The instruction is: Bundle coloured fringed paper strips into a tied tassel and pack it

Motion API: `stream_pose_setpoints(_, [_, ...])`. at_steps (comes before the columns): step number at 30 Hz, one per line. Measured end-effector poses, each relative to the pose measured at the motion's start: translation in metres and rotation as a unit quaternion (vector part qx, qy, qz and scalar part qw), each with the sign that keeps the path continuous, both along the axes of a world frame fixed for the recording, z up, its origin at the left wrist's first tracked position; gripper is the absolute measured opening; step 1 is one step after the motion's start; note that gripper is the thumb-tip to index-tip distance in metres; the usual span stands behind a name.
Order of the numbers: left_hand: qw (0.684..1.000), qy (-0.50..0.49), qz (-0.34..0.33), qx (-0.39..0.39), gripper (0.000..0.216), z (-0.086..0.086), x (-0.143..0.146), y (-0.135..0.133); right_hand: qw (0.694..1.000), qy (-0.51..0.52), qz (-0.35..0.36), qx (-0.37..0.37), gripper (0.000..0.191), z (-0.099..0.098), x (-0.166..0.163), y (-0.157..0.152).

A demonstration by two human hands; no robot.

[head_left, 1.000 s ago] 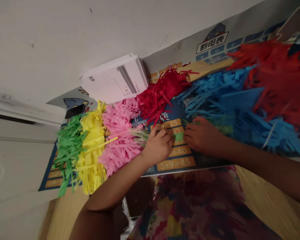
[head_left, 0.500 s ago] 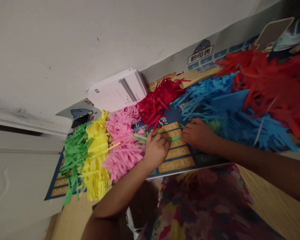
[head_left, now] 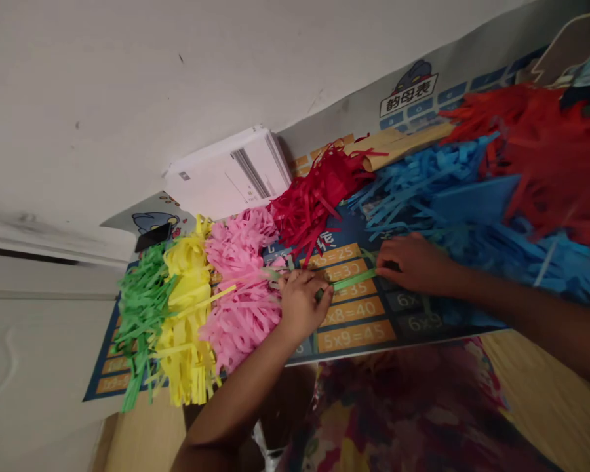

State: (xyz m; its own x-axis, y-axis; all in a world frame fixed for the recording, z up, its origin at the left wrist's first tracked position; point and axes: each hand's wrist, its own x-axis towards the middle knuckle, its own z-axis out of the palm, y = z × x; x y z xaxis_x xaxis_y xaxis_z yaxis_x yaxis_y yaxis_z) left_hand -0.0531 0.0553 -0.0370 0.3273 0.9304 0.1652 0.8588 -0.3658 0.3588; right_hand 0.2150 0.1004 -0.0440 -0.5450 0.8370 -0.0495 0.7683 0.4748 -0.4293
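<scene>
A thin green paper strip (head_left: 354, 280) stretches between my two hands, low over the printed mat (head_left: 354, 337). My left hand (head_left: 305, 298) is closed on its left end, beside the fringed pink paper (head_left: 246, 321). Fingers pinched, my right hand (head_left: 408, 262) grips the other end, near the fringed blue paper (head_left: 452, 229). Pale green strip ends poke out left of my left hand, over the pink fringe. The dark red fringed paper (head_left: 319, 190) lies just beyond my hands.
Fringed yellow (head_left: 187, 328) and green paper (head_left: 145, 308) hang over the mat's front edge at left. A white box (head_left: 231, 170) stands against the wall. Bright red fringed paper (head_left: 555, 151) is heaped at right, and a tan paper piece (head_left: 398, 147) lies behind the blue.
My right hand has moved slightly right, and more of the green strip shows between my hands. The view has shifted a little.
</scene>
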Motion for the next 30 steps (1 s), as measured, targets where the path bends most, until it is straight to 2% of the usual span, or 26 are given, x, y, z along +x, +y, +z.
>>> stream_pose_setpoints(7, [1.0, -0.005, -0.003, -0.015, 0.017, 0.0, -0.001, 0.006, 1.0, 0.016, -0.008, -0.002, 0.012, -0.002, -0.001, 0.002])
stream_pose_setpoints(12, [1.0, 0.017, -0.014, -0.008, 0.017, 0.0, 0.001, 0.009, 1.0, -0.011, -0.013, 0.0, 0.012, -0.001, -0.003, 0.003])
stream_pose_setpoints(14, [0.999, 0.046, -0.015, 0.001, 0.012, 0.001, 0.002, 0.009, 0.999, -0.035, -0.015, 0.036, 0.01, 0.002, -0.005, 0.001])
stream_pose_setpoints(16, [0.995, 0.082, -0.043, 0.034, 0.004, 0.003, 0.003, 0.007, 0.991, -0.058, 0.01, 0.116, 0.006, 0.008, -0.008, -0.002])
stream_pose_setpoints(18, [0.982, 0.125, -0.11, 0.086, 0.012, 0.007, 0.004, 0.005, 0.977, -0.067, 0.076, 0.19, 0.004, 0.014, -0.011, -0.007])
stream_pose_setpoints(20, [0.96, 0.163, -0.18, 0.138, 0.015, 0.01, 0.006, 0.004, 0.963, -0.063, 0.151, 0.216, 0.01, 0.02, -0.017, -0.01])
stream_pose_setpoints(22, [0.942, 0.191, -0.222, 0.166, 0.015, 0.012, 0.01, 0.004, 0.95, -0.07, 0.196, 0.231, 0.017, 0.023, -0.022, -0.011])
stream_pose_setpoints(26, [0.938, 0.185, -0.227, 0.184, 0.019, 0.013, 0.019, 0.006, 0.938, -0.087, 0.209, 0.263, 0.024, 0.019, -0.029, -0.006])
stream_pose_setpoints(30, [0.953, 0.152, -0.191, 0.18, 0.021, 0.011, 0.025, 0.009, 0.951, -0.064, 0.16, 0.255, 0.017, 0.011, -0.03, 0.0])
